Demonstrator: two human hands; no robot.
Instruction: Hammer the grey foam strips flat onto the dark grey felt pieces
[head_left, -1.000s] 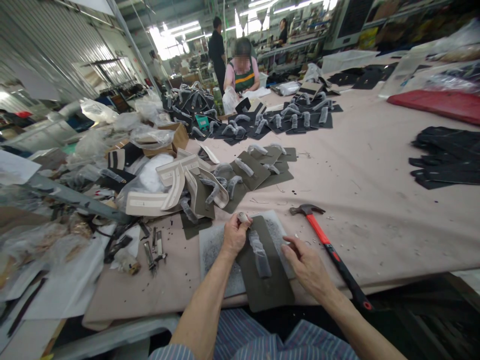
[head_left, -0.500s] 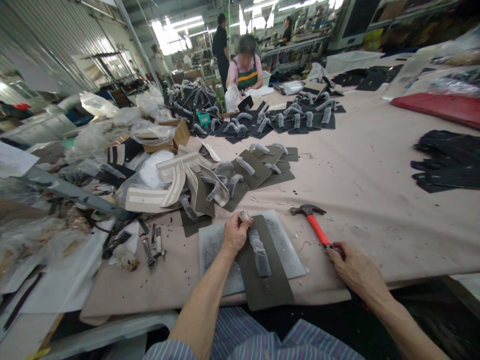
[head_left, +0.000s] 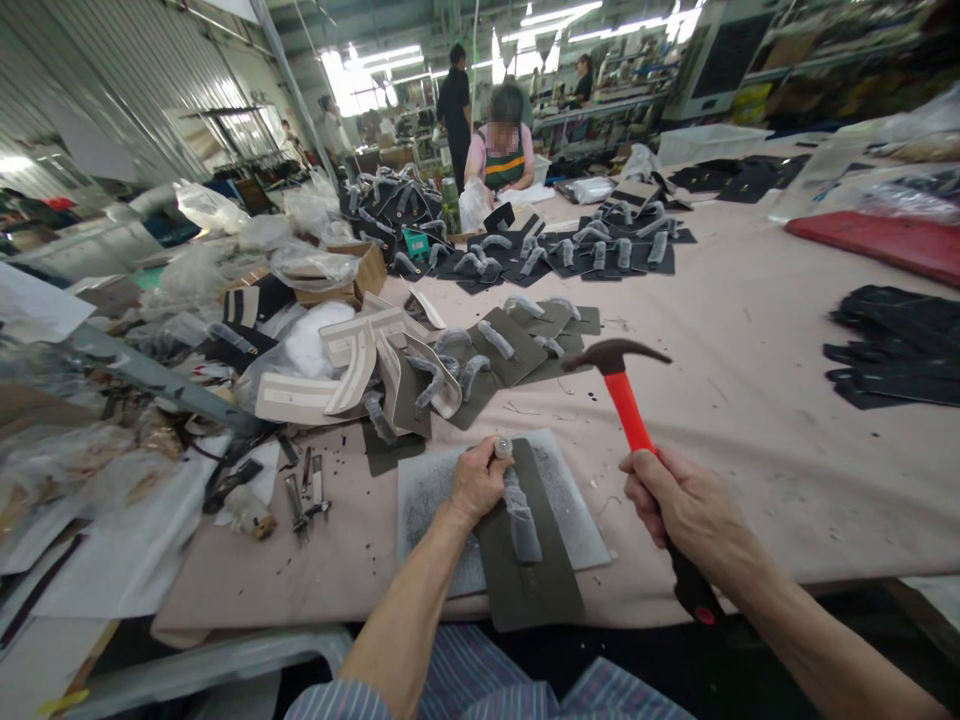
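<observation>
My left hand (head_left: pixel 480 480) is closed around a short metal punch (head_left: pixel 503 447), held upright with its round top showing; its lower end is hidden. Under it lies a dark olive panel (head_left: pixel 534 590) with a handle wrapped in clear plastic (head_left: pixel 522 520). The panel rests partly on a speckled white board (head_left: pixel 574 510) and reaches past the table's front edge. In my right hand (head_left: pixel 686 505) is a claw hammer (head_left: pixel 628 400) with a red and black handle. Its dark head is raised above the table, to the right of the punch.
Several olive panels with wrapped handles (head_left: pixel 506 350) lie beyond the board, beside curved beige pieces (head_left: pixel 349 370). Metal tools (head_left: pixel 300 500) sit at left. Black panels (head_left: pixel 585 250) spread farther back, near a seated co-worker (head_left: pixel 504 150). Dark pieces (head_left: pixel 900 345) are stacked at right.
My right hand has lifted the claw hammer off the table and now grips it around the handle, head up. My left hand stays on the punch. The view has shifted slightly.
</observation>
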